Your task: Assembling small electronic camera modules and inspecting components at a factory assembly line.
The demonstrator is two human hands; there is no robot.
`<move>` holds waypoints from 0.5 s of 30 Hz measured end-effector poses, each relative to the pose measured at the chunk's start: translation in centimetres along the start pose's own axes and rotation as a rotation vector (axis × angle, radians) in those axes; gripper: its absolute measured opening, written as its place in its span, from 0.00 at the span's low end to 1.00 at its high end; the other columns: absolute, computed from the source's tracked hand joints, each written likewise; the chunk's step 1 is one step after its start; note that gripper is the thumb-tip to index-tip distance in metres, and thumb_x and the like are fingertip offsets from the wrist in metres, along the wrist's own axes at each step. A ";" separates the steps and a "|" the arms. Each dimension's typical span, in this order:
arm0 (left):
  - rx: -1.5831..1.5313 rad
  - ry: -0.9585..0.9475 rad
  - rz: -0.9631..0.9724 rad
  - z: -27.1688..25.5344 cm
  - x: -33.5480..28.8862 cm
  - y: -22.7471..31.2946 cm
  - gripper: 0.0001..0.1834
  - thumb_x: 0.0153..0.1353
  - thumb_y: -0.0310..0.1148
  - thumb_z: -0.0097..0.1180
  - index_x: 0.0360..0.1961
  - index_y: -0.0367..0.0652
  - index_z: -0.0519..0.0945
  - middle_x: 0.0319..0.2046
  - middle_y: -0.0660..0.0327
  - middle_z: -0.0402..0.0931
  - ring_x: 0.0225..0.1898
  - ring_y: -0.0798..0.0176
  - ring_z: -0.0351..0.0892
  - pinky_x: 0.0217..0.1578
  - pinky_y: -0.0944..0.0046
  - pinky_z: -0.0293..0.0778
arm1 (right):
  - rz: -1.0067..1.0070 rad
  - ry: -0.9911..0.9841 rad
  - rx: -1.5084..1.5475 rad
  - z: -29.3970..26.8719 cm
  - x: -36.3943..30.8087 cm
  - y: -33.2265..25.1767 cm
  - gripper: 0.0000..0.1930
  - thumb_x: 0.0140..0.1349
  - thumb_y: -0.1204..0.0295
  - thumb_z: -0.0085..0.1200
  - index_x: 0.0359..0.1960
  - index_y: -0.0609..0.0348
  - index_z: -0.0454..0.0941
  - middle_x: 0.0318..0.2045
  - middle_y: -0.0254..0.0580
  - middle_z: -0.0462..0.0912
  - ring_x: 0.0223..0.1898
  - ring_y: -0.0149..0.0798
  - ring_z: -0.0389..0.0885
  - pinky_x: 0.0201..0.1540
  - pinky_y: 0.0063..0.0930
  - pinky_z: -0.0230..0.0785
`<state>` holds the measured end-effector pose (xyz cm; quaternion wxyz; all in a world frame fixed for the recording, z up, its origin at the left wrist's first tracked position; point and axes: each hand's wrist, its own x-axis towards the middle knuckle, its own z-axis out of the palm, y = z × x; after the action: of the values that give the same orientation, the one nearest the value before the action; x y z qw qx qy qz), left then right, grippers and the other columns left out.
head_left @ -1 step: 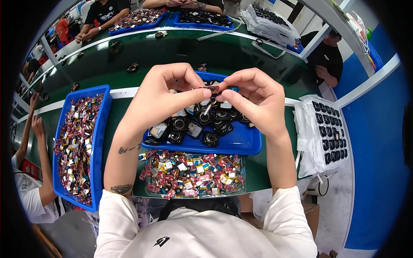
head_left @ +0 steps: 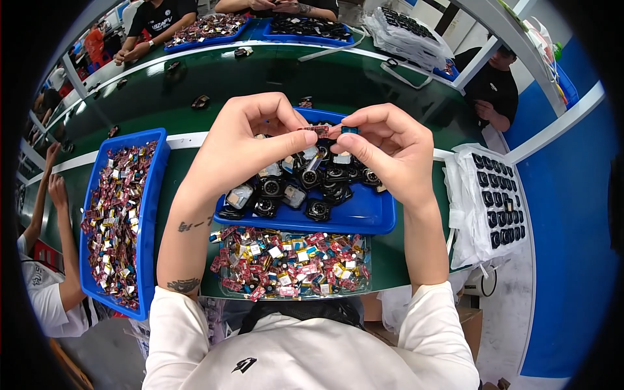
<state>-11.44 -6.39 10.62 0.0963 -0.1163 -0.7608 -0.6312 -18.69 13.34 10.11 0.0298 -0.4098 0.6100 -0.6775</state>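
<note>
Above the middle tray, my left hand (head_left: 263, 133) pinches a small red circuit board (head_left: 318, 131) between thumb and fingertips. Close beside it, my right hand (head_left: 393, 143) is closed, thumb and fingers at a small blue part (head_left: 350, 130). Whether the blue part is joined to the red board I cannot tell. Below both hands lies a blue tray (head_left: 364, 218) holding black round-faced housings (head_left: 270, 187), some with pale square backs. Nearer to me, a clear bin (head_left: 227, 289) is heaped with red boards bearing white, yellow and blue parts.
At the left stands a long blue tray (head_left: 148, 214) full of similar boards. On the right is a stack of white trays (head_left: 465, 195) holding black housings. Loose housings (head_left: 200, 102) lie on the green belt (head_left: 260, 78). Co-workers sit across and at both sides.
My right hand has shifted slightly to the right, and the blue part now shows more fully between its fingertips. My left hand has hardly moved.
</note>
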 end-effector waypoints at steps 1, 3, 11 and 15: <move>-0.096 0.030 0.005 -0.1 0.0 -0.1 0.06 0.53 0.23 0.62 0.29 0.37 0.75 0.30 0.62 0.77 0.35 0.72 0.77 0.39 0.73 0.72 | 0.000 -0.001 0.001 -0.3 0.0 0.0 0.05 0.55 0.79 0.60 0.33 0.65 0.79 0.30 0.38 0.83 0.30 0.26 0.81 0.36 0.17 0.73; -0.087 0.013 0.006 0.0 0.1 0.0 0.06 0.54 0.22 0.61 0.27 0.37 0.74 0.30 0.60 0.78 0.36 0.72 0.78 0.40 0.72 0.73 | -0.068 -0.032 -0.230 -0.7 0.0 0.3 0.05 0.54 0.83 0.60 0.32 0.70 0.78 0.31 0.45 0.83 0.31 0.31 0.82 0.33 0.19 0.76; 0.079 -0.026 0.021 0.7 0.0 0.2 0.09 0.53 0.25 0.64 0.35 0.33 0.81 0.29 0.61 0.79 0.32 0.73 0.77 0.33 0.74 0.72 | -0.041 -0.025 -0.059 -0.2 -0.2 0.8 0.07 0.54 0.74 0.63 0.28 0.65 0.80 0.25 0.37 0.82 0.25 0.24 0.79 0.28 0.15 0.72; -0.031 -0.051 0.054 0.8 0.0 0.0 0.06 0.55 0.25 0.63 0.32 0.34 0.81 0.28 0.62 0.79 0.31 0.74 0.75 0.31 0.75 0.70 | 0.056 -0.097 0.180 -0.3 -0.2 1.2 0.10 0.58 0.70 0.62 0.26 0.64 0.78 0.21 0.36 0.80 0.21 0.23 0.77 0.24 0.15 0.70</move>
<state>-11.43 -5.61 10.43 0.0919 -0.1542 -0.7497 -0.6370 -19.28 13.33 9.04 0.1148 -0.4205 0.5557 -0.7080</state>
